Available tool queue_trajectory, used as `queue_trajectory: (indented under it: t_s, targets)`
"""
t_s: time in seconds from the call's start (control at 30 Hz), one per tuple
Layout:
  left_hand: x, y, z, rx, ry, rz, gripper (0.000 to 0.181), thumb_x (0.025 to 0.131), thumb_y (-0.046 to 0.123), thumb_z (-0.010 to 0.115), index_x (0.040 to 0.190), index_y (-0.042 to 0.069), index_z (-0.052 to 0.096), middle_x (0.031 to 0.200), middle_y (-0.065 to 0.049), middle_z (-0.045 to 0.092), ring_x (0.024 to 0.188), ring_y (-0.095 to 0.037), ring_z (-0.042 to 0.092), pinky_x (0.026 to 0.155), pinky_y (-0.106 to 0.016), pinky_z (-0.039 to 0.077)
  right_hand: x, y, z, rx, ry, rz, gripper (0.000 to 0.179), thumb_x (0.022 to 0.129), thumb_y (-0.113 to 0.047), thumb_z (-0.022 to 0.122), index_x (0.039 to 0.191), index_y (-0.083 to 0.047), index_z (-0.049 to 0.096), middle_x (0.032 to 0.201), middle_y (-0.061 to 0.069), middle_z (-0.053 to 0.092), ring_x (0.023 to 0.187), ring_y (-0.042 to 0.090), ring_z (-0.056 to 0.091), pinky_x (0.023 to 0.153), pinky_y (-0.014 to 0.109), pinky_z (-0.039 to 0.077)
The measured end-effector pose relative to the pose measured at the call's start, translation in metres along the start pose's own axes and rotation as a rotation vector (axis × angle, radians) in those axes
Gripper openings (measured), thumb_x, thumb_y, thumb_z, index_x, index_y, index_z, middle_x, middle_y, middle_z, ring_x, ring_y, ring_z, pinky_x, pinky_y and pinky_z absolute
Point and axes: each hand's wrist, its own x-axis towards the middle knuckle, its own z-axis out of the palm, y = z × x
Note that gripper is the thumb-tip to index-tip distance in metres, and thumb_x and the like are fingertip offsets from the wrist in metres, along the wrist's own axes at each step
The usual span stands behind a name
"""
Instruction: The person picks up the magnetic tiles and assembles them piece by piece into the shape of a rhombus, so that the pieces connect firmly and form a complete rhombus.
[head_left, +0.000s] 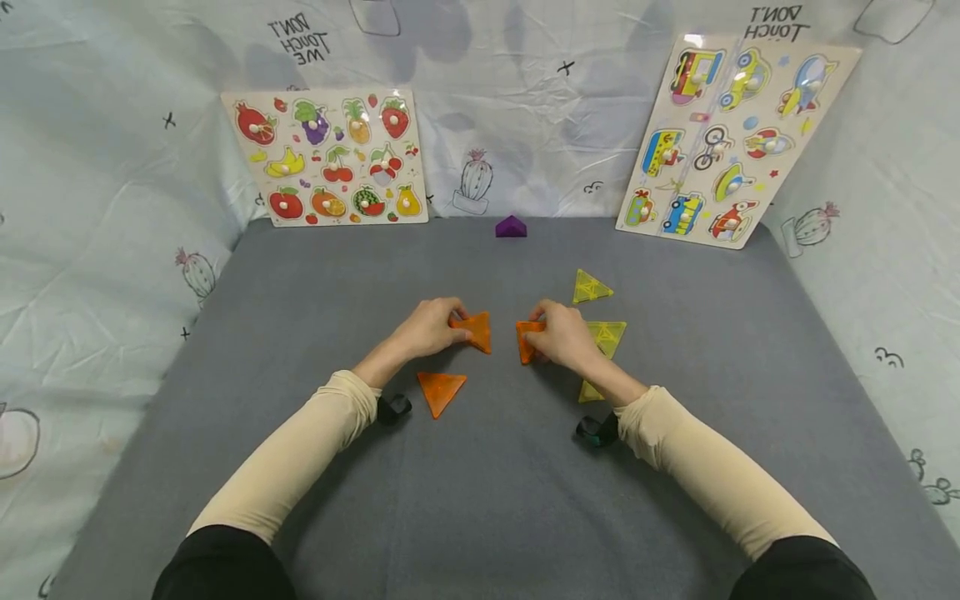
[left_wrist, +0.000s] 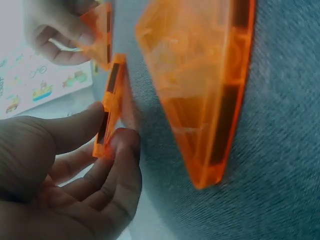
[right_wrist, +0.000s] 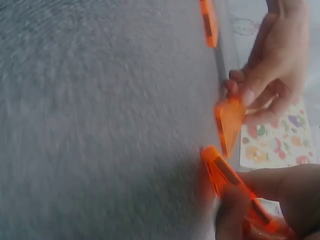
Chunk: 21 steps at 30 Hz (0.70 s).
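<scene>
The gray table (head_left: 480, 500) spreads to the white cloth (head_left: 517, 125) along its back and sides. Two boards lean there: vehicles (head_left: 738, 137) at back right, fruit (head_left: 326, 158) at back left.

The right hand (head_left: 564, 335) is clamped on an orange tile (head_left: 528, 342), thumb and fingers pinching it; the tile sticks out to the left of the fingertips. The left hand (head_left: 435, 327) likewise pinches a second orange tile (head_left: 478, 332) by one corner, and its broad side faces right. Those two tiles stand near each other, apart, facing edges divided by a narrow strip of gray. Whether either touches the table, I cannot tell.

A third orange tile (head_left: 441, 390) lies flat just on the near side of the left hand, one corner toward the person. On the right, one yellow tile (head_left: 591, 287) lies beyond the right hand; another (head_left: 609, 333) is partly covered by it, and a third (head_left: 591, 392) by the forearm.

Gray surface stretches from the tiles toward the person and back to the small purple block (head_left: 512, 227) at the rear edge.
</scene>
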Motion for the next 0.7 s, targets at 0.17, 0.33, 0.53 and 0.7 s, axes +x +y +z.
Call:
queue_trajectory:
  t_s: [0.17,0.33,0.53,0.7]
  targets:
    - [0.003,0.004,0.009,0.108,0.009,0.078,0.028,0.092,0.024,0.07,0.111,0.004,0.069,0.102,-0.014,0.066,0.089,-0.025,0.06,0.077,-0.038,0.05,-0.001,-0.005,0.007,-0.056,0.082,-0.035,0.026,0.086,-0.017,0.073,0.105,-0.001,0.064,0.089,0.018,0.071,0.054,0.018,0.055,0.048,0.025,0.041]
    - [0.005,0.009,0.015,0.146,0.014,0.116,0.024,0.092,0.023,0.07,0.106,0.004,0.069,0.095,-0.013,0.063,0.082,-0.023,0.057,0.071,-0.035,0.048,0.0,-0.012,0.01,0.054,0.031,-0.029,0.032,0.087,-0.016,0.073,0.112,0.0,0.061,0.088,0.02,0.071,0.046,0.014,0.062,0.045,0.026,0.05]
    - [0.008,0.01,0.017,0.149,-0.009,0.119,0.027,0.092,0.026,0.07,0.108,0.004,0.069,0.095,-0.012,0.063,0.082,-0.022,0.057,0.071,-0.034,0.047,0.0,-0.014,0.011,0.196,-0.106,-0.04,0.047,0.089,-0.017,0.072,0.129,-0.002,0.054,0.089,0.016,0.068,0.054,0.013,0.068,0.052,0.026,0.055]
    - [-0.004,0.006,0.01,0.165,-0.034,0.08,0.035,0.093,0.034,0.068,0.114,0.006,0.066,0.1,-0.01,0.063,0.085,-0.021,0.058,0.073,-0.034,0.049,-0.002,-0.01,0.01,0.185,-0.109,-0.045,0.048,0.088,-0.018,0.073,0.13,-0.002,0.055,0.098,0.019,0.07,0.059,0.014,0.07,0.053,0.027,0.056]
